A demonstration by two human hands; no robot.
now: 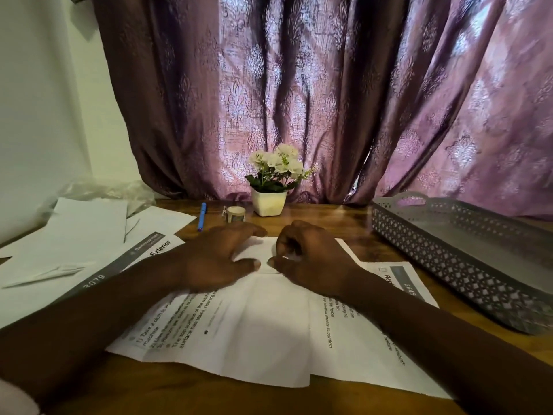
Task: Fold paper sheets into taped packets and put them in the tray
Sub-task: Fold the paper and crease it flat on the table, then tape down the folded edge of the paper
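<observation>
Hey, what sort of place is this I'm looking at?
Likely a home desk by a window: a wooden table strewn with printed sheets, a potted flower, and a patterned purple curtain behind.

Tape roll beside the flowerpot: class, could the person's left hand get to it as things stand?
Probably yes. The left hand presses the folded sheet, and the tape roll stands just beyond it with only bare table between; the blue pen lies aside.

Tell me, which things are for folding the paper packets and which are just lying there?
For the job: paper sheet, spare sheets, tape roll, tray.
Just lying about: flower pot, blue pen, plastic bag, curtain.
</observation>
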